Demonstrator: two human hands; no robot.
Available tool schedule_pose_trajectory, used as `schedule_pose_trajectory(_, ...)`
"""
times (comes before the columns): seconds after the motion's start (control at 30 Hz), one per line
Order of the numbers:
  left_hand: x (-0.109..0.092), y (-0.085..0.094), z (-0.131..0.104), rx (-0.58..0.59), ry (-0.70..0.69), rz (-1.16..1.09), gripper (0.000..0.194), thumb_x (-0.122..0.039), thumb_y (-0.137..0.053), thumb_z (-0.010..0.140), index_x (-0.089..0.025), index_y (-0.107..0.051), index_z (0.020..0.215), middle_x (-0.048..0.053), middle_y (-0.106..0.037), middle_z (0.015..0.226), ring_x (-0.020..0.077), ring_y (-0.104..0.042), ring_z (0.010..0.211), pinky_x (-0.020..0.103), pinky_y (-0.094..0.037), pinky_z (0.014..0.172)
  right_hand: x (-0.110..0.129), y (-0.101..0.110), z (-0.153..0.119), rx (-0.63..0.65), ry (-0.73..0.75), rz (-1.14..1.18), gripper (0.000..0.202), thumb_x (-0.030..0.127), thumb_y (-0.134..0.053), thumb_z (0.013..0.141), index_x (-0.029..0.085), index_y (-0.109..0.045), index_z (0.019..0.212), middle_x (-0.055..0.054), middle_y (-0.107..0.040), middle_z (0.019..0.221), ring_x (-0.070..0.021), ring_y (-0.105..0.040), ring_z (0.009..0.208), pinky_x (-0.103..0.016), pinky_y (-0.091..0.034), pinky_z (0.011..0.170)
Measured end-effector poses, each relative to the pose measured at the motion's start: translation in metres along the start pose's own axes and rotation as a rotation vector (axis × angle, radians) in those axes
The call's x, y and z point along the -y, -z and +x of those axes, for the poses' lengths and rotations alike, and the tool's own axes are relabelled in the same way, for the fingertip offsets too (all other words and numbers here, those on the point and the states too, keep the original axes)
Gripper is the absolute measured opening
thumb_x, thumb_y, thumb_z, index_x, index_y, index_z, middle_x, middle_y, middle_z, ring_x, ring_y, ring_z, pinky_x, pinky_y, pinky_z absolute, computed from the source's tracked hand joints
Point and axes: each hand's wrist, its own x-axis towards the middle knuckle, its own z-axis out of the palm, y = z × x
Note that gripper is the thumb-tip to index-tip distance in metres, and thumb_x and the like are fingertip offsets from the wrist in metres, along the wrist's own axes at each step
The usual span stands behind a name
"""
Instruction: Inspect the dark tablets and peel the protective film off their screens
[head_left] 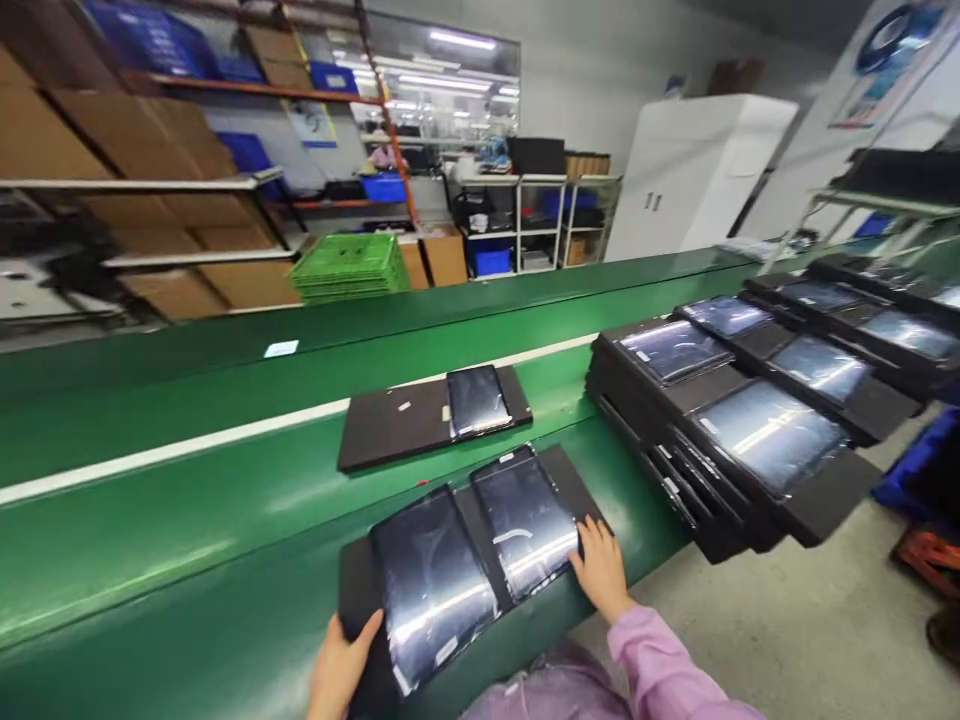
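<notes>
A black foam board [574, 480] lies in front of me on the near green surface, carrying two film-covered tablet-like screens. The larger screen [431, 580] is on the left and the smaller screen [521, 520] on the right. My left hand [341, 660] grips the board's near left end, thumb on top; its other fingers are partly hidden. At the right end, my right hand [600, 568] holds the board's near edge, its fingertips over the top beside the smaller screen.
Beyond lies another foam board [397, 425] with one screen [478, 400] on the green conveyor belt [225, 460]. Stacked foam boards [690, 440] bearing screens rise at the right. Green crates [349, 262], shelves of cartons and a white cabinet [697, 170] stand behind the line.
</notes>
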Motion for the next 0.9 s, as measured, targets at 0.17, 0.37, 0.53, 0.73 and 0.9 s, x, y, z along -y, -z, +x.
schedule_pose_trajectory(0.17, 0.012, -0.017, -0.033, -0.106, -0.278, 0.245, 0.066, -0.044, -0.052, 0.076, -0.002, -0.047, 0.126, 0.026, -0.043, 0.133, 0.0360, -0.037, 0.127, 0.045, -0.029, 0.106, -0.009, -0.004, 0.001, -0.029, 0.005, -0.056, 0.049, 0.027, -0.042, 0.087, 0.007, -0.044, 0.132, -0.014, -0.034, 0.144, -0.0304, -0.024, 0.134, -0.043, -0.021, 0.108)
schedule_pose_trajectory(0.37, 0.004, -0.039, -0.085, 0.044, -0.789, 0.513, 0.041, -0.026, -0.059, 0.077, -0.020, -0.060, 0.117, 0.013, -0.046, 0.137, 0.0338, -0.033, 0.131, 0.056, -0.025, 0.105, -0.009, -0.019, 0.001, -0.069, -0.012, -0.022, 0.052, 0.030, -0.034, 0.089, 0.003, -0.041, 0.133, -0.016, -0.031, 0.145, -0.0315, -0.019, 0.136, -0.044, -0.030, 0.105)
schedule_pose_trajectory(0.53, -0.009, -0.048, -0.085, -0.024, -0.898, 0.512, 0.024, -0.017, -0.062, 0.073, -0.020, -0.066, 0.096, 0.014, -0.060, 0.120, 0.0342, -0.047, 0.120, 0.060, -0.029, 0.101, -0.012, -0.025, 0.002, -0.100, -0.011, 0.013, 0.054, 0.032, -0.033, 0.089, 0.002, -0.041, 0.133, -0.017, -0.032, 0.145, -0.0317, -0.020, 0.136, -0.044, -0.033, 0.104)
schedule_pose_trajectory(0.73, -0.008, -0.059, -0.077, -0.061, -1.048, 0.485, 0.019, -0.016, -0.059, 0.076, -0.018, -0.065, 0.093, 0.014, -0.058, 0.123, 0.0341, -0.046, 0.122, 0.055, -0.036, 0.100, -0.012, -0.024, 0.001, -0.125, -0.023, 0.030, 0.054, 0.034, -0.036, 0.088, 0.001, -0.043, 0.129, -0.020, -0.035, 0.142, -0.0327, -0.023, 0.135, -0.044, -0.036, 0.102)
schedule_pose_trajectory(0.9, 0.002, -0.059, -0.071, -0.048, -1.123, 0.545, 0.012, -0.017, -0.057, 0.079, -0.017, -0.064, 0.089, 0.014, -0.059, 0.123, 0.0344, -0.049, 0.119, 0.056, -0.040, 0.096, -0.007, -0.021, 0.006, -0.151, -0.047, 0.010, 0.061, 0.044, -0.052, 0.080, -0.001, -0.049, 0.121, -0.025, -0.042, 0.134, -0.0368, -0.031, 0.129, -0.045, -0.036, 0.101)
